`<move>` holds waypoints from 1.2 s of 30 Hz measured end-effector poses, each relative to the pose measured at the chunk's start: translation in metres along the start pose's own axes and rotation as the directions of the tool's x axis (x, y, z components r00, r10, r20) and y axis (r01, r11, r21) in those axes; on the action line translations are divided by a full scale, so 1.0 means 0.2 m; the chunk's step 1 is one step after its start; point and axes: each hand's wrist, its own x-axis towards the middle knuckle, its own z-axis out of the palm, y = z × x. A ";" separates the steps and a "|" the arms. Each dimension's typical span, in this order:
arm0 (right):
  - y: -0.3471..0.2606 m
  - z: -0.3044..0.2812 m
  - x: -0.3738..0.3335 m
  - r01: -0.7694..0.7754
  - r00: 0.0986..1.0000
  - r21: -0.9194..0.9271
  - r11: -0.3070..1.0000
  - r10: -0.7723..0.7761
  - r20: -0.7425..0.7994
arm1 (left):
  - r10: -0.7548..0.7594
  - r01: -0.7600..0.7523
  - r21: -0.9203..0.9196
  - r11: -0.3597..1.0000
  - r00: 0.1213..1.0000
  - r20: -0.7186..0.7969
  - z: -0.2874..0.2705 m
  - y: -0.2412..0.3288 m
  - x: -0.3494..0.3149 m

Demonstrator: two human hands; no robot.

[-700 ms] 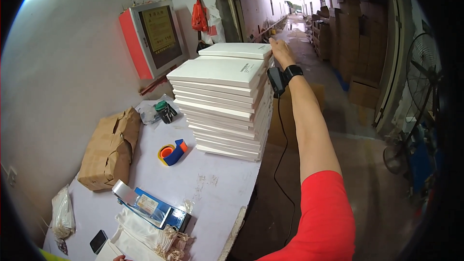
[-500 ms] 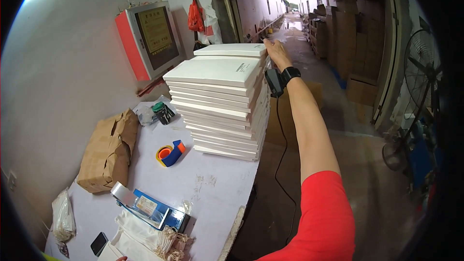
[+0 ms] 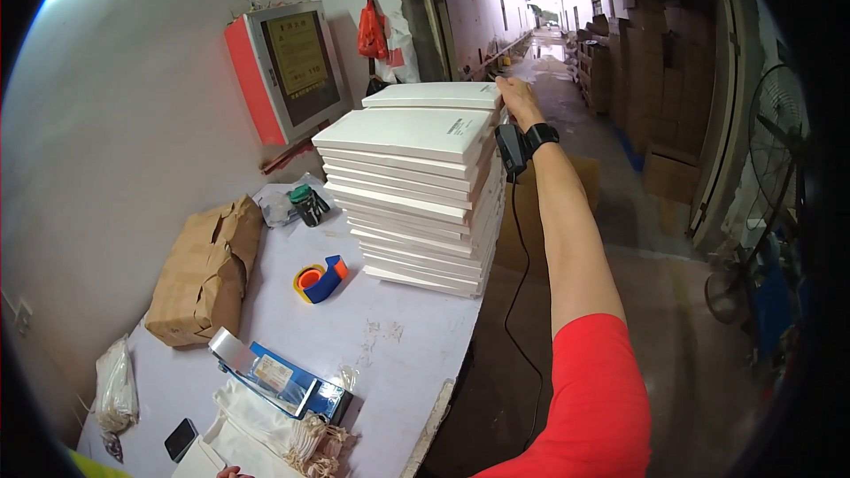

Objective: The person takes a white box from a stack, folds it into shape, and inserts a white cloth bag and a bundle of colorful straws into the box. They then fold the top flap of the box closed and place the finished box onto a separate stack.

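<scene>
Two stacks of flat white boxes (image 3: 398, 137) stand one behind the other on the table. My right hand (image 3: 521, 99) reaches forward to the far stack, its fingers closed on the right end of the top white box (image 3: 432, 95). A black strap and a small black device (image 3: 511, 150) with a cable are at that wrist. Only some fingertips of my left hand (image 3: 232, 473) show at the lower edge, beside a flat white piece (image 3: 200, 458) and white cloth bags with cords (image 3: 257, 420); the rest of that hand is out of sight.
On the table (image 3: 416, 345) are a blue tape dispenser (image 3: 297, 382), a blue-and-orange tape cutter (image 3: 320, 280), a brown paper package (image 3: 205, 270), a dark jar (image 3: 309, 204) and a phone (image 3: 181, 439). Cartons (image 3: 651, 80) line the passage; a fan (image 3: 779, 137) stands right.
The view has shifted slightly, so the table and stacks appear a little further right. My right hand stays at the end of the far top box.
</scene>
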 end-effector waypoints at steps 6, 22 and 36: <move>0.00 0.02 0.03 0.027 0.992 0.089 0.996 -0.038 0.120 | -0.005 0.005 0.001 1.000 1.000 -0.029 -0.02 -0.02 0.01; -0.43 -0.25 -0.95 0.333 0.941 0.588 0.737 -0.302 -0.155 | 0.064 -0.064 0.099 0.993 0.998 0.001 -0.16 -0.10 0.03; -0.83 0.40 -3.38 0.249 -0.279 0.819 0.516 -0.772 0.571 | 0.333 0.141 0.987 0.077 0.929 -0.159 -0.93 -0.43 -0.08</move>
